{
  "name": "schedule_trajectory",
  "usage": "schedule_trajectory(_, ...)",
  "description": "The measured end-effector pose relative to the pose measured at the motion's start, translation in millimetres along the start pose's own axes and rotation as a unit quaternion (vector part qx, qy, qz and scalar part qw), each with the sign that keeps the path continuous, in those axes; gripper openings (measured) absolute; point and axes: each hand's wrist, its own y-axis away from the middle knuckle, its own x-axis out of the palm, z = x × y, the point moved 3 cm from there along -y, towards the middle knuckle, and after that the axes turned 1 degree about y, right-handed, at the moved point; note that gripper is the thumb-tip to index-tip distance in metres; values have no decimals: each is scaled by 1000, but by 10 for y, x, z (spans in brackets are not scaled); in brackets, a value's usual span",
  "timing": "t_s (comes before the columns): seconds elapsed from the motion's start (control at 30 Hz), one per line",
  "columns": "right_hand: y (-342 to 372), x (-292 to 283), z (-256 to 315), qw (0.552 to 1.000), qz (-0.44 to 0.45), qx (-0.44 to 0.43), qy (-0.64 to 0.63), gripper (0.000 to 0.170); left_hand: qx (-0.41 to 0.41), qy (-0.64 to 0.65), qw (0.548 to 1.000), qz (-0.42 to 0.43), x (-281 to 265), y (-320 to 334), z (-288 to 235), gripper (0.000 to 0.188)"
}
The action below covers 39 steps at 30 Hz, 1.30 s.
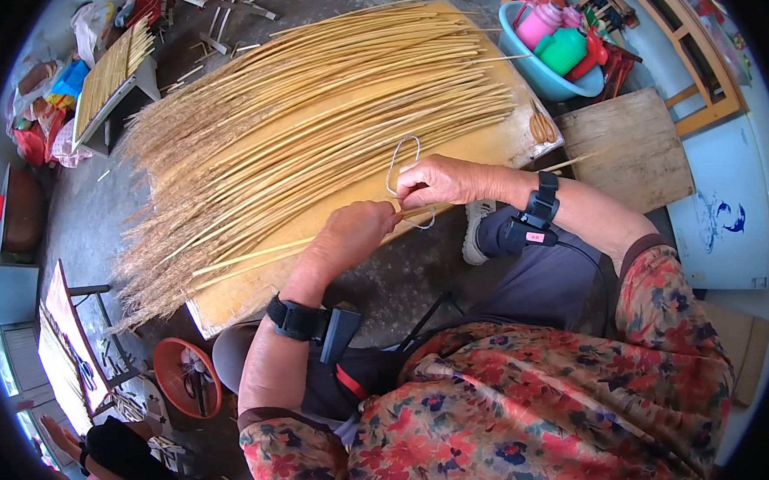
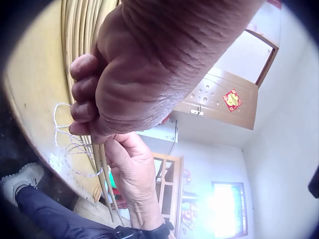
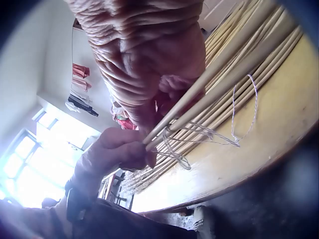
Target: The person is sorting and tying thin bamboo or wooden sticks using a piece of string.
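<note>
Near the table's front edge, the left hand (image 1: 350, 237) curls round a pair of thin pale stalks (image 1: 268, 253). Its curled fingers also show in the left wrist view, with the stalks (image 2: 103, 172) coming out below. Beside it, almost touching, the right hand (image 1: 451, 180) has thumb and fingers bent together at a thin white string (image 1: 392, 166); its fingertips are partly hidden. In the right wrist view the string (image 3: 185, 162) loops round the two stalks (image 3: 219, 79) close to the left hand's (image 3: 114, 152) fingertips, and one loop hangs over the table.
Many long stalks (image 1: 334, 112) with feathery ends cover much of the yellow table (image 1: 240, 301). Scissors (image 1: 542, 127) lie at its right corner. A blue basin (image 1: 513, 38) and wooden board (image 1: 628, 149) are to the right, an orange basin (image 1: 187, 381) at lower left, another person (image 1: 135, 462) beyond.
</note>
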Motion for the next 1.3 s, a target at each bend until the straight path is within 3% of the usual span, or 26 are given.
schedule_trajectory(0.13, -8, 15, 56, 987, -50, -72, 136, 14, -14, 9, 1000, 1, 13, -24, 20, 27)
schedule_trajectory(0.2, 8, -8, 234, 895, -136, -185, 383, 13, -9, 16, 1000, 10, 27, -33, 23, 27)
schedule_trajectory(0.23, 5, -63, 244, 895, -135, -184, 382, 13, -4, 20, 1000, 18, 38, -32, 24, 27)
schedule_trajectory(0.3, -19, -306, 231, 842, -200, -190, 464, 11, 2, 19, 1000, 22, 86, -40, 46, 27)
schedule_trajectory(0.33, -20, -409, 218, 842, -200, -190, 463, 11, 9, 16, 1000, 25, 106, -46, 51, 27)
schedule_trajectory(0.4, 26, -654, 194, 825, -302, -132, 459, 9, -2, 37, 999, 23, 66, -26, 47, 27)
schedule_trajectory(0.63, 126, -952, 132, 758, -348, -106, 542, 10, 12, 87, 996, 19, 76, -37, 56, 28)
schedule_trajectory(0.87, 5, -876, 69, 734, -326, -120, 584, 6, 30, 137, 989, 38, 210, -87, -17, 26)
schedule_trajectory(0.93, -128, -769, 164, 734, -318, -136, 585, 5, 4, -28, 1000, 9, 292, -102, -13, 24)
schedule_trajectory(1.0, -271, -683, 366, 744, -319, -174, 560, 6, 13, -2, 1000, -1, 301, -58, -53, 24)
schedule_trajectory(1.17, -343, -829, 229, 740, -306, -149, 580, 6, -6, 14, 999, -33, 234, -52, -71, 22)
schedule_trajectory(1.23, -340, -876, 146, 806, -317, -58, 496, 8, 60, 178, 981, -59, 194, -56, -42, 23)
schedule_trajectory(1.27, -309, -870, 121, 836, -332, -18, 436, 12, 61, 176, 981, -60, 147, -49, -46, 23)
schedule_trajectory(1.3, -248, -835, 123, 835, -334, -19, 436, 12, -9, 263, 964, -27, 124, -42, -13, 24)
